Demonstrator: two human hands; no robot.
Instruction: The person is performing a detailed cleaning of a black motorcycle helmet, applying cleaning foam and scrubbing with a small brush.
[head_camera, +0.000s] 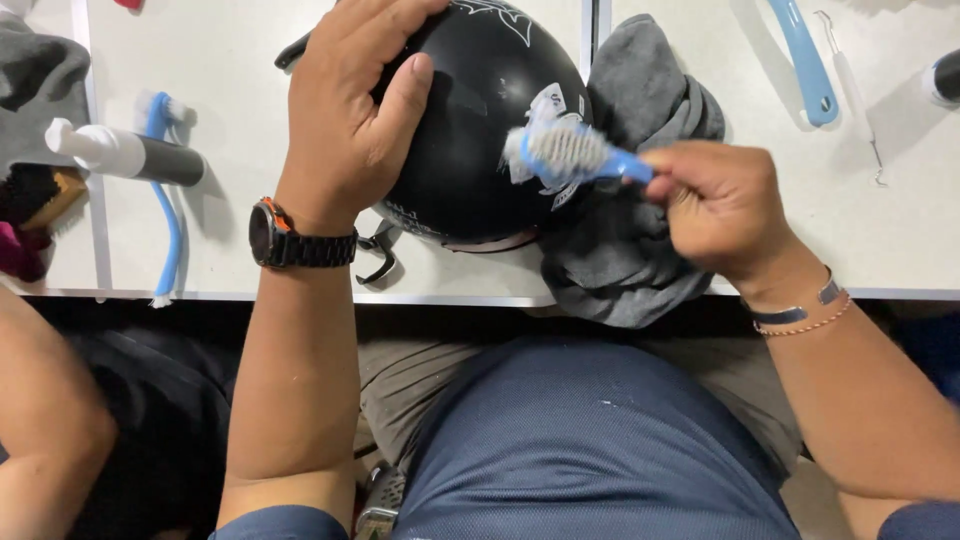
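A glossy black helmet (478, 130) with white markings lies on the white table (240, 240), close to its front edge. My left hand (350, 110) is spread over the helmet's left side and presses on it. My right hand (725, 205) grips the blue handle of a small brush (565, 152). The brush's white bristle head rests against the helmet's right side. A crumpled grey cloth (630, 240) lies under and beside the helmet, partly hanging over the table's edge. A black strap buckle (378, 258) pokes out below the helmet.
To the left lie a blue-handled brush (168, 200) and a black and white bottle (125, 152) on its side. Another grey cloth (35, 85) sits at the far left. A blue tool (805, 60) and a thin metal pick (855, 90) lie at the right. Another person's arm (50, 420) is at lower left.
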